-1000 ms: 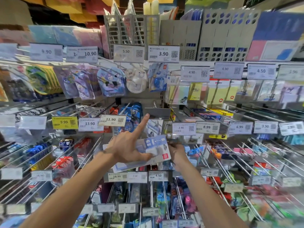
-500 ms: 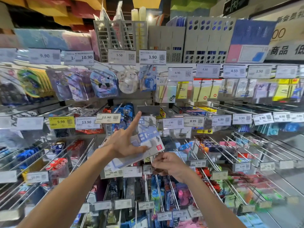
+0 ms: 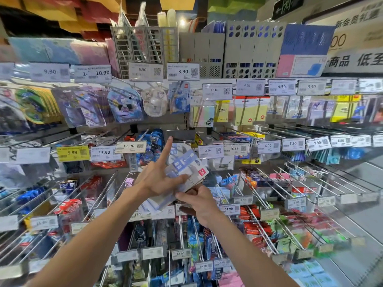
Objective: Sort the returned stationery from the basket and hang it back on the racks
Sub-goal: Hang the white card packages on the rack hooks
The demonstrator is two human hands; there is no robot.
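Head view: the left hand (image 3: pixel 157 180) grasps a stack of blue-and-white stationery packs (image 3: pixel 187 169) under its thumb, index finger pointing up. Just below, the right hand (image 3: pixel 200 206) pinches the stack's lower edge with curled fingers, beneath the 2.90 price tag (image 3: pixel 210 151).

Packed pegs (image 3: pixel 244 133) (price tags (image 3: pixel 235 148) at tips) leave narrow gaps.
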